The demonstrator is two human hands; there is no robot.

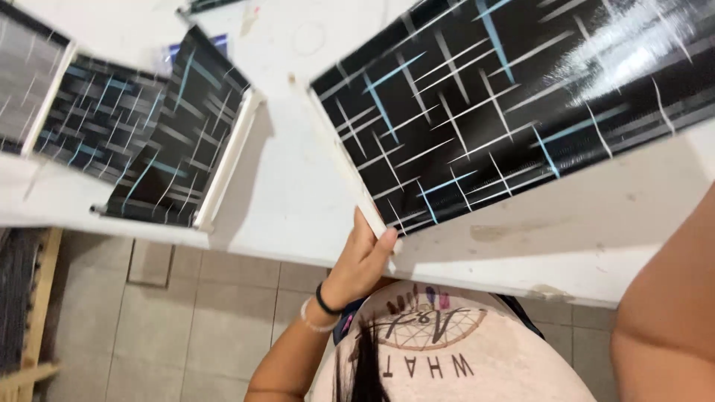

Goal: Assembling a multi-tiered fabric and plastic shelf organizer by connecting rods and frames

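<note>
- White table over a beige tile floor.
- Left hand grips the white edge at the near corner of a glossy black panel, thumb on top, fingers behind.
- That panel lies tilted across the table's right side.
- Right forearm shows at the right; its hand is out of view.
- Two more panels lie at the left.
</note>
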